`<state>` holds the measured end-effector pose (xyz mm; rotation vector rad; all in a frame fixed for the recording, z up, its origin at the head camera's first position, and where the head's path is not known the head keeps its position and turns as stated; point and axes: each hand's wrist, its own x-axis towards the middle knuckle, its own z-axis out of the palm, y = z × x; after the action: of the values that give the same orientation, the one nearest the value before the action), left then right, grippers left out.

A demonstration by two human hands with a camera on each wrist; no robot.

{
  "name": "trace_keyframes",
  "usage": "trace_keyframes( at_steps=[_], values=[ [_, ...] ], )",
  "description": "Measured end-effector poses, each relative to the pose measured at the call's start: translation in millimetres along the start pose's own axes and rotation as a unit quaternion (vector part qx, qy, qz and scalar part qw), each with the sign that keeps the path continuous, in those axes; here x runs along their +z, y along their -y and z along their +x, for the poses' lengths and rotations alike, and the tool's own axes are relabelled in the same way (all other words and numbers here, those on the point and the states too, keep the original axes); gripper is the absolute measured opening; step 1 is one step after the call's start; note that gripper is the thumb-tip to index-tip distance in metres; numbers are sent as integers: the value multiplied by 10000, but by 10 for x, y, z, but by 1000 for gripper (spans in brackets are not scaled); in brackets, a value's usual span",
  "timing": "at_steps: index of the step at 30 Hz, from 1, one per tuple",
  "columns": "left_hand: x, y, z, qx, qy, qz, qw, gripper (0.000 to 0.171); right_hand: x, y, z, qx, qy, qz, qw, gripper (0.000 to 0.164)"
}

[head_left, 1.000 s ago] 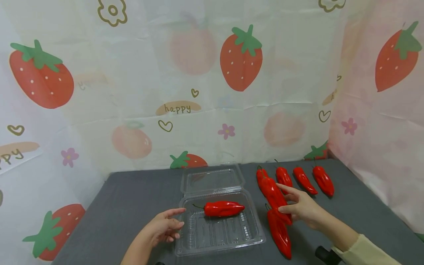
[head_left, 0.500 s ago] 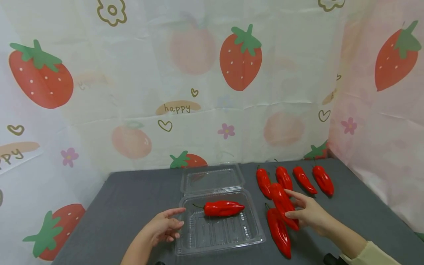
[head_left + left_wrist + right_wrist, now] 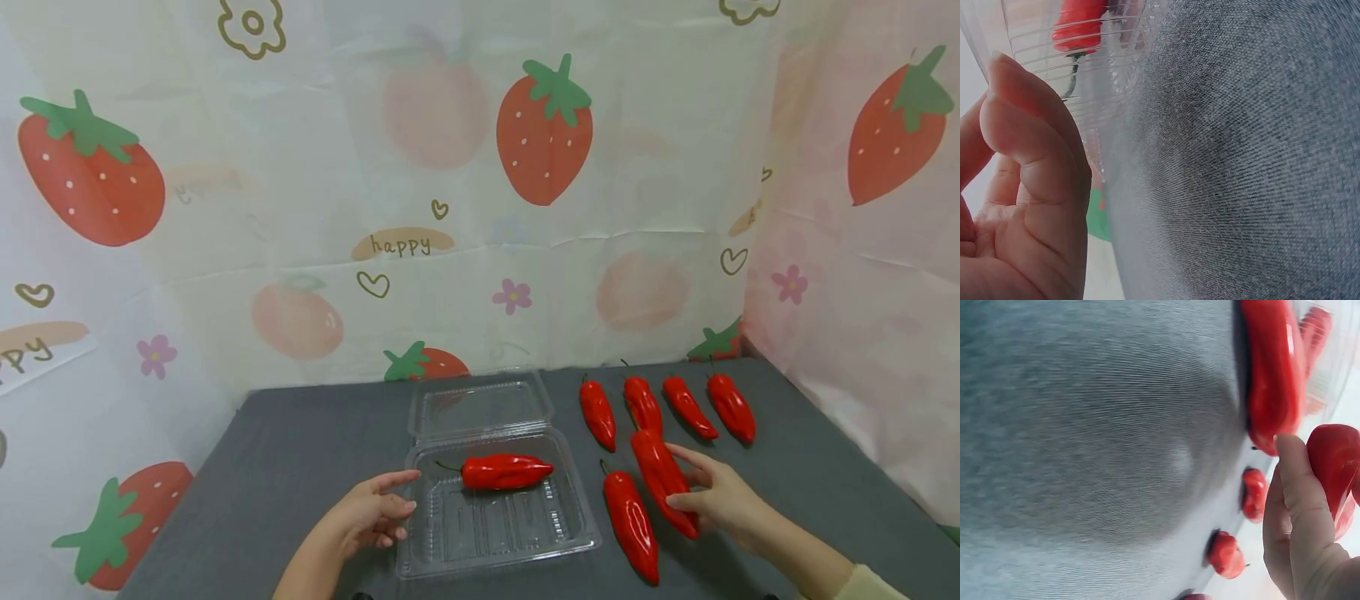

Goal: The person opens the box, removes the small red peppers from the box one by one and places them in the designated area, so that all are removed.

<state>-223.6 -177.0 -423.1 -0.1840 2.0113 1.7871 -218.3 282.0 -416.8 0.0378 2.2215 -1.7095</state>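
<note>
My right hand (image 3: pixel 716 500) holds a glossy red pepper (image 3: pixel 663 479) between thumb and fingers, its stem end pointing away from me. The held pepper (image 3: pixel 1334 464) also shows in the right wrist view. Just left of it another red pepper (image 3: pixel 632 529) lies on the table. A clear plastic clamshell box (image 3: pixel 498 533) stands with its lid raised back, and one red pepper (image 3: pixel 506 472) lies crosswise inside. At the box's left side is my left hand (image 3: pixel 367 512), fingers loosely bent and holding nothing. Whether its fingertips touch the box I cannot tell.
Behind my right hand lie several more red peppers, among them a left one (image 3: pixel 597 415) and a far right one (image 3: pixel 731 408). A dark grey cloth covers the table (image 3: pixel 300 450). A strawberry-print curtain (image 3: pixel 465 317) closes off the back and sides.
My right hand has moved right and toward me with the held pepper, away from the pepper at the left and the one in front. The left hand stays in place.
</note>
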Motion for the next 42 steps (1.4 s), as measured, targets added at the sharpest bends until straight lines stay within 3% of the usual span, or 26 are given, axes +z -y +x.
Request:
trace_keyframes(
  at_steps=[19,30,42],
  values=[
    [9,5,-30,18,20,16,10000,58,-76,-224,-16,508,-339,-384,9974,78],
    [5,1,-15,-59,-88,22,9999,57,-150,-229,42,736,-99,-723,9946,70],
    [4,3,-14,-90,-99,-5,9999,57,-167,-232,59,910,-121,-988,9909,70]
  ],
)
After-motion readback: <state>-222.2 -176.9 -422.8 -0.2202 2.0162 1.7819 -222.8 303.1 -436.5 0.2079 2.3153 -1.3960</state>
